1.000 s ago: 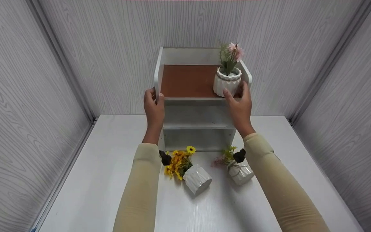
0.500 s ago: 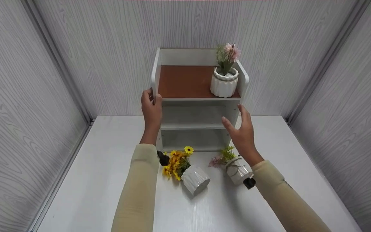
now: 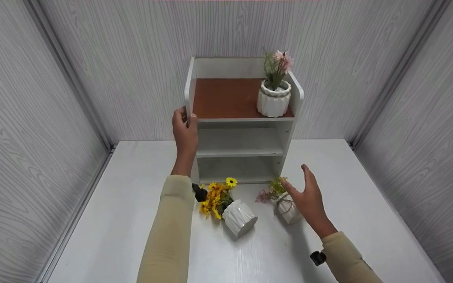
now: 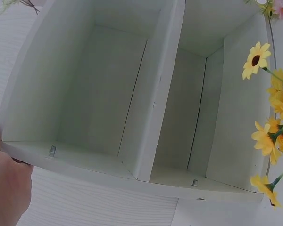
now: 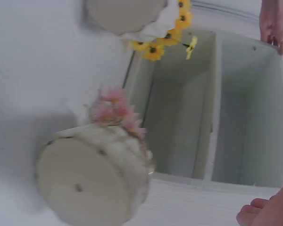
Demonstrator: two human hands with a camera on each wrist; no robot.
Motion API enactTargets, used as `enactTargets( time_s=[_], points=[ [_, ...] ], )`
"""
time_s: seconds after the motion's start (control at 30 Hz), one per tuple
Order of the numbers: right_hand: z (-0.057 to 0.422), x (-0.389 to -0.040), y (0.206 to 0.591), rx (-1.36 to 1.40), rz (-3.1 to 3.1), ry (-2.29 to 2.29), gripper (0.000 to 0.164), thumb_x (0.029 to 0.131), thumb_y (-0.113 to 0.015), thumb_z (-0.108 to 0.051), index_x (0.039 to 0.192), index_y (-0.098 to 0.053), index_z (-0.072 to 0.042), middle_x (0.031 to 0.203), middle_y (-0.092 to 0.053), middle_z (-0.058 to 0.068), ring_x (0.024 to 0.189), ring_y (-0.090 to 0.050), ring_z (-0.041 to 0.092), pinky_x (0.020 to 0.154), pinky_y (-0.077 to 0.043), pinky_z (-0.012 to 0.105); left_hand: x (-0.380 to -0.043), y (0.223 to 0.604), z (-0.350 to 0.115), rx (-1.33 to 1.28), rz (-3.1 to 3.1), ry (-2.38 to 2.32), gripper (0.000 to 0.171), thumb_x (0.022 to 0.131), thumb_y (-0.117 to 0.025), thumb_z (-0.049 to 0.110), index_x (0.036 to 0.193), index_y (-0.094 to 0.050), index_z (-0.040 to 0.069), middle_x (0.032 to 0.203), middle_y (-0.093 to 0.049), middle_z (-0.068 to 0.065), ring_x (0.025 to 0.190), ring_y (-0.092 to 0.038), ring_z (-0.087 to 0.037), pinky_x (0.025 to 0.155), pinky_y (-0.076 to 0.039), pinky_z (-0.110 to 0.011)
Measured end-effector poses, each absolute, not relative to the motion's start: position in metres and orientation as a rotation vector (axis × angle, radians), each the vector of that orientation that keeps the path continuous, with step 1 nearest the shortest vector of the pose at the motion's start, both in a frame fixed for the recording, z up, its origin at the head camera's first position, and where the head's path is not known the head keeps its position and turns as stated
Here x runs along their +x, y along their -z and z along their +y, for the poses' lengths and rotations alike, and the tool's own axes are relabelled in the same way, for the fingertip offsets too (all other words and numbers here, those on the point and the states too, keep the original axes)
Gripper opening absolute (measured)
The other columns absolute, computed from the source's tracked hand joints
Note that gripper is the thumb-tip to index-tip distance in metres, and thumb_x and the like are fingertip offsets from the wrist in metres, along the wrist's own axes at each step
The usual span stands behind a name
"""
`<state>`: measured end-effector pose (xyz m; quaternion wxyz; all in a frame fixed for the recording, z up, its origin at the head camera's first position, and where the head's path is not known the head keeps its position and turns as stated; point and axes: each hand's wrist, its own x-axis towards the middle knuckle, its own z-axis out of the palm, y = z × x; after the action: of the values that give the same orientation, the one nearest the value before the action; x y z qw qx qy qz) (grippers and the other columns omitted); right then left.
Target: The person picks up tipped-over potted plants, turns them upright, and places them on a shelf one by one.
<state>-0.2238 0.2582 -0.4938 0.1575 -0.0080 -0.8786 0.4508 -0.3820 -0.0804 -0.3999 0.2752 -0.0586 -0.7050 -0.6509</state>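
My left hand (image 3: 185, 135) grips the left side panel of a small white shelf unit (image 3: 246, 153), thumb on the inner side and fingers outside. On the unit's brown top board (image 3: 226, 98), a white ribbed pot with pink flowers (image 3: 274, 100) stands upright at the right. My right hand (image 3: 309, 198), thumb and fingers spread, hovers over a tipped white pot with twine and pink flowers (image 3: 287, 208), partly covering it; contact cannot be told. To its left lies a white pot with yellow flowers (image 3: 240, 218), on its side.
The unit stands on a white table (image 3: 140, 220) near the back wall (image 3: 151, 70), with walls on both sides. Two lower compartments face me. The yellow flowers (image 4: 271, 132) lie close before the unit's lower front edge.
My right hand has let go of the upright pot on the top board and moved down and right, to the tipped twine pot. My left hand stays on the side panel.
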Motion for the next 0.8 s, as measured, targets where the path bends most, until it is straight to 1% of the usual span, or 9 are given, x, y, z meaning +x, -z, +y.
enactTargets(
  time_s=[0.13,0.23,0.37,0.5,0.6,0.7,0.8],
  points=[
    [0.270,-0.217,0.511,-0.097,-2.622,-1.298,0.099,0.091,-0.065,-0.060,0.161,-0.016,-0.009,0.166,-0.021,0.015,0.154,-0.018,0.035,0.120,-0.023,0.057,-0.381,0.400,-0.080,-0.152,-1.905,1.741,0.033,0.105,-0.050,0.024,0.134,-0.048,0.009,0.136,-0.051,-0.007,0.129,-0.050,-0.019,0.110,-0.043,-0.038],
    [0.278,-0.213,0.523,-0.122,-2.702,-1.277,0.105,0.089,-0.063,-0.065,0.162,-0.013,-0.007,0.167,-0.018,0.018,0.154,-0.017,0.039,0.119,-0.023,0.059,-0.381,0.400,-0.080,-0.152,-1.918,1.726,0.033,0.105,-0.049,0.025,0.134,-0.048,0.010,0.135,-0.051,-0.007,0.130,-0.050,-0.020,0.110,-0.044,-0.038],
    [0.284,-0.209,0.540,-0.130,-2.774,-1.232,0.111,0.087,-0.064,-0.067,0.160,-0.012,-0.001,0.166,-0.017,0.024,0.153,-0.017,0.042,0.119,-0.022,0.060,-0.381,0.400,-0.080,-0.184,-1.900,1.747,0.033,0.105,-0.048,0.024,0.135,-0.047,0.010,0.136,-0.049,-0.008,0.130,-0.048,-0.022,0.111,-0.042,-0.039],
    [0.288,-0.209,0.558,-0.127,-2.814,-1.165,0.111,0.087,-0.070,-0.060,0.157,-0.016,0.008,0.162,-0.023,0.029,0.150,-0.023,0.045,0.119,-0.024,0.058,-0.372,0.393,-0.077,-0.202,-1.872,1.790,0.034,0.105,-0.046,0.018,0.136,-0.045,0.005,0.137,-0.047,-0.012,0.131,-0.047,-0.026,0.113,-0.039,-0.042],
    [0.291,-0.209,0.566,-0.134,-2.824,-1.150,0.110,0.087,-0.072,-0.056,0.155,-0.018,0.012,0.159,-0.026,0.032,0.148,-0.025,0.047,0.118,-0.025,0.058,-0.361,0.383,-0.076,-0.200,-1.876,1.802,0.034,0.105,-0.046,0.014,0.137,-0.044,0.002,0.139,-0.047,-0.015,0.134,-0.046,-0.028,0.115,-0.037,-0.044],
    [0.294,-0.209,0.572,-0.144,-2.827,-1.174,0.109,0.088,-0.072,-0.055,0.154,-0.018,0.012,0.159,-0.025,0.033,0.148,-0.024,0.047,0.119,-0.024,0.058,-0.354,0.377,-0.075,-0.190,-1.891,1.809,0.035,0.104,-0.045,0.014,0.137,-0.044,0.002,0.140,-0.047,-0.015,0.135,-0.046,-0.028,0.116,-0.037,-0.043],
    [0.297,-0.210,0.576,-0.156,-2.822,-1.216,0.109,0.088,-0.071,-0.056,0.155,-0.018,0.012,0.159,-0.025,0.032,0.149,-0.023,0.047,0.119,-0.023,0.058,-0.355,0.377,-0.075,-0.179,-1.895,1.813,0.035,0.105,-0.045,0.015,0.137,-0.044,0.002,0.140,-0.047,-0.015,0.135,-0.046,-0.028,0.115,-0.038,-0.044]
  ],
)
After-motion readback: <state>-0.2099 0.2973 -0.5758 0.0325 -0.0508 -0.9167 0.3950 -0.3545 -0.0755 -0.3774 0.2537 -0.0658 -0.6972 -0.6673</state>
